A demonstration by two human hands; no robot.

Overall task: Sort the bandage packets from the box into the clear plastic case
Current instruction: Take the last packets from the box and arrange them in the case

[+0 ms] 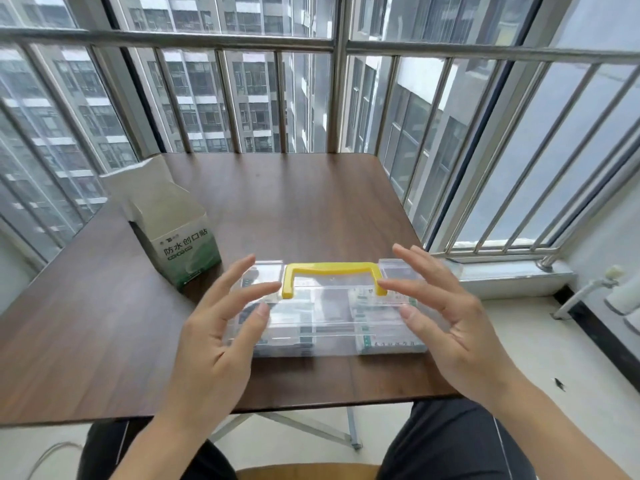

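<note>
Hovering over the clear plastic case (325, 317), both hands are spread, fingers straight and apart, and neither one grips anything. I read the left hand (221, 327) at the case's left end, its fingertips (273, 287) close to the left foot of the yellow handle (332, 277). The right hand (446, 317) mirrors it at the right end, index tip close to the handle's right foot. I cannot tell whether the fingers touch the lid or float just above it.

The case lies flat on the table (311, 202), near the front edge, lid closed, handle along its far side. Through the clear walls I see bandage packets (381, 341) stacked inside, white with green print, in the left and right parts of the case; the dividers are too faint for me to count compartments.

The box (180, 237) stands upright to the left of the case and slightly behind it, apart from it, top flaps raised. It is white with a green lower band and printed characters on the front. Its interior is not visible from this angle.

Beyond the table, a metal railing (311, 43) and window glass face high-rise buildings. Below the table edge, dark trousers (450, 441) and the table's metal frame (311, 431) show.
</note>
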